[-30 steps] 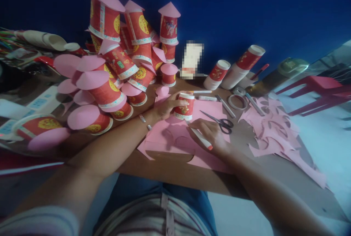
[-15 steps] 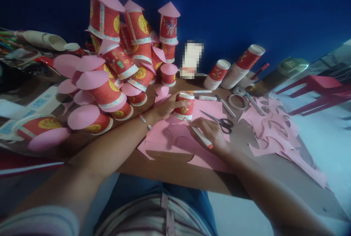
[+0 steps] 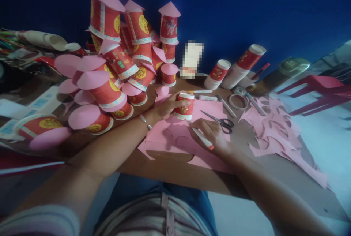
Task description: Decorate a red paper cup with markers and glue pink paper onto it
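Observation:
Upside down on the pink paper sheets [image 3: 161, 137] is a red paper cup [image 3: 185, 108] with a white base and gold print. My left hand [image 3: 168, 107] is closed around its left side, thumb across the front. In my right hand [image 3: 210, 131] is a slim white pen [image 3: 202, 138] with an orange end. Its tip points at the cup's lower rim; whether it touches I cannot tell. A pair of scissors [image 3: 221, 119] lies partly opened just behind the right hand.
Stacked red cups with pink cone roofs [image 3: 102, 86] crowd the left. Pink paper scraps [image 3: 274, 126] cover the right side near tape rolls [image 3: 238, 101]. Plain cup stacks [image 3: 242, 66] lean at the back beside a bottle [image 3: 279, 75]. A red stool [image 3: 323, 89] stands beyond the table.
Both hands, the cup and the pen stay nearly in place. The view has shifted very slightly.

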Demonstrator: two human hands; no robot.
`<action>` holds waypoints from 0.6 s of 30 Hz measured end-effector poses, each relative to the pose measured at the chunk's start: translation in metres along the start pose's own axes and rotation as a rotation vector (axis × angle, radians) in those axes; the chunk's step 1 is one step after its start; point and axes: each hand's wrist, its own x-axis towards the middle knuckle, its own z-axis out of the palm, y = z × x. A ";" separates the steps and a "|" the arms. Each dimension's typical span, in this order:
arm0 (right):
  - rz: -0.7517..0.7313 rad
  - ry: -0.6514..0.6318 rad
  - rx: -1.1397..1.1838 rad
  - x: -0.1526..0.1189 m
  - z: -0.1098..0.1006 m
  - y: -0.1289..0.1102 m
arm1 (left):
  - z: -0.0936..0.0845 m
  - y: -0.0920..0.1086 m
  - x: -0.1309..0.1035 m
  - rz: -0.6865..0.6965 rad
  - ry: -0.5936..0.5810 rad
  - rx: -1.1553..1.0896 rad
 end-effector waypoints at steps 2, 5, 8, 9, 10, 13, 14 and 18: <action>0.002 0.001 0.010 0.000 0.000 0.000 | -0.001 -0.001 0.000 0.000 -0.009 -0.005; 0.000 0.010 0.001 -0.001 0.001 0.001 | -0.001 -0.001 0.000 -0.004 -0.020 -0.014; -0.002 0.024 -0.026 0.000 0.000 0.001 | -0.001 -0.001 0.000 -0.009 -0.020 -0.021; 0.000 0.027 -0.031 0.000 0.000 0.001 | -0.001 -0.001 0.000 -0.009 -0.016 -0.023; 0.002 0.027 -0.034 0.000 0.000 0.001 | -0.001 -0.001 0.000 -0.009 -0.012 -0.026; 0.002 0.017 -0.037 0.000 0.000 0.001 | -0.001 0.000 0.000 0.001 -0.001 -0.033; 0.000 0.013 -0.039 0.000 0.000 0.001 | -0.001 0.000 0.000 0.004 0.000 -0.032; 0.006 0.002 -0.046 -0.001 0.000 0.000 | -0.001 0.000 0.000 0.009 -0.008 -0.018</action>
